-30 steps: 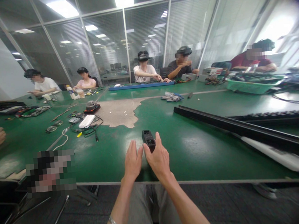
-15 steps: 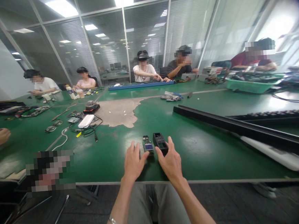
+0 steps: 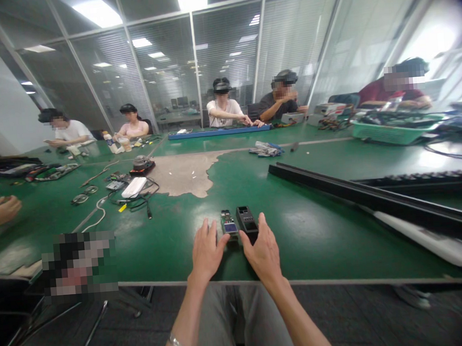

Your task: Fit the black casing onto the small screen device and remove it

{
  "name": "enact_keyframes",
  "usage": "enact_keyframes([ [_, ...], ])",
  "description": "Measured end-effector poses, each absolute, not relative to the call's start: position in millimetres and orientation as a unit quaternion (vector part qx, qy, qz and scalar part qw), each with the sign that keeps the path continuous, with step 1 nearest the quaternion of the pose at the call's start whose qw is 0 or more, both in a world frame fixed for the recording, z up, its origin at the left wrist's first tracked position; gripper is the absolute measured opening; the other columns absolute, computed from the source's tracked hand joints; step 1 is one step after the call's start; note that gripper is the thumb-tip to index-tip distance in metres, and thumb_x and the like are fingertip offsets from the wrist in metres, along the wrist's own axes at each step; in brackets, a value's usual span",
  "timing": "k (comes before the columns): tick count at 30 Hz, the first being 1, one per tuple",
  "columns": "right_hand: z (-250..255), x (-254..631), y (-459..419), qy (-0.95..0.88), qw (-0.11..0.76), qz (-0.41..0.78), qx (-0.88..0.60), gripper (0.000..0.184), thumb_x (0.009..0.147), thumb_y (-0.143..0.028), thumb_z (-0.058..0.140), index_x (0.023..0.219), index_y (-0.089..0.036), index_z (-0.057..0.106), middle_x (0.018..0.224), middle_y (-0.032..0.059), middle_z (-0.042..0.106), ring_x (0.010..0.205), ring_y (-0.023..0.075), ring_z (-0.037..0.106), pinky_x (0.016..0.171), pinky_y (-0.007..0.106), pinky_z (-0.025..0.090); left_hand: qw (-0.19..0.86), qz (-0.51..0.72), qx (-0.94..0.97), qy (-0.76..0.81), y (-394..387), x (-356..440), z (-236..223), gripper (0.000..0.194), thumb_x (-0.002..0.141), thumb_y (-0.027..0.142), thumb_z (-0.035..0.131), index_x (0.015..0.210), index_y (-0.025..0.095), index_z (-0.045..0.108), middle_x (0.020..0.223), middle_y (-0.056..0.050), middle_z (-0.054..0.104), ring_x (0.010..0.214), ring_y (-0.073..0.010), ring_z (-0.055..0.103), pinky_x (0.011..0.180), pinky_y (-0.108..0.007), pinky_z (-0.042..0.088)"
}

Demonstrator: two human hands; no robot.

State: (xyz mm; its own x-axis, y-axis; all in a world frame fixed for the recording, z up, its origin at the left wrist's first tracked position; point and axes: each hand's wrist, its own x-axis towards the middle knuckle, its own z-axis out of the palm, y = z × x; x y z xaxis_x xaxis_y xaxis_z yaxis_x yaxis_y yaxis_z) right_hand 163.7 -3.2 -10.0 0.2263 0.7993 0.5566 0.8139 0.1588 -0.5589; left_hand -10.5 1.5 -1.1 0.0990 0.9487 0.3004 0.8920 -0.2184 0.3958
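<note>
Looks like the circuit board (image 3: 230,227) just came out beside the black case (image 3: 245,216) on the surface (image 3: 309,247), so they're separate now; your left hand (image 3: 205,250) is loosely spread, right hand (image 3: 261,249) around the case, grip unclear.

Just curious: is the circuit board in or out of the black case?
Out: the circuit board is beside the black case, a gap between.

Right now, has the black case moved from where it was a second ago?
Yes. The black case has shifted to the right and slightly downward in the view, farther from the tan patch.
</note>
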Motion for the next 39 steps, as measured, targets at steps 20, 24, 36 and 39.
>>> enact_keyframes([
  [20, 36, 154, -14, -0.568, 0.507, 0.056, -0.646, 0.077, 0.09, -0.05, 0.053, 0.151, -0.011, 0.027, 0.129, 0.0193, 0.062, 0.11, 0.0286, 0.065, 0.096, 0.044, 0.049, 0.072, 0.271, 0.735, 0.618, 3, -11, -4, 0.07, 0.096, 0.064, 0.028, 0.144, 0.015, 0.043, 0.154, -0.016, 0.036, 0.142, -0.0299, 0.035, 0.115, -0.049, 0.03],
  [24, 54, 137, -19, -0.604, 0.48, 0.054, -0.634, 0.077, 0.09, -0.048, 0.052, 0.152, -0.011, 0.025, 0.128, 0.0201, 0.063, 0.107, 0.0293, 0.066, 0.091, 0.043, 0.051, 0.106, 0.307, 0.715, 0.619, 6, -12, -6, 0.067, 0.099, 0.06, 0.023, 0.145, 0.014, 0.041, 0.154, -0.016, 0.037, 0.143, -0.027, 0.033, 0.116, -0.047, 0.029],
  [36, 54, 114, -8, -0.643, 0.412, 0.033, -0.645, 0.073, 0.09, -0.04, 0.05, 0.15, -0.006, 0.026, 0.114, 0.021, 0.068, 0.098, 0.0314, 0.068, 0.081, 0.041, 0.052, 0.141, 0.34, 0.701, 0.611, 6, -15, -6, 0.07, 0.099, 0.061, 0.024, 0.147, 0.012, 0.037, 0.155, -0.015, 0.035, 0.145, -0.0248, 0.03, 0.118, -0.044, 0.027],
  [39, 48, 113, -7, -0.645, 0.41, 0.031, -0.644, 0.072, 0.09, -0.04, 0.05, 0.15, -0.006, 0.026, 0.112, 0.0204, 0.069, 0.096, 0.0312, 0.068, 0.08, 0.041, 0.052, 0.148, 0.353, 0.693, 0.611, 6, -15, -6, 0.069, 0.099, 0.059, 0.023, 0.148, 0.013, 0.036, 0.155, -0.013, 0.035, 0.145, -0.0236, 0.029, 0.119, -0.043, 0.026],
])
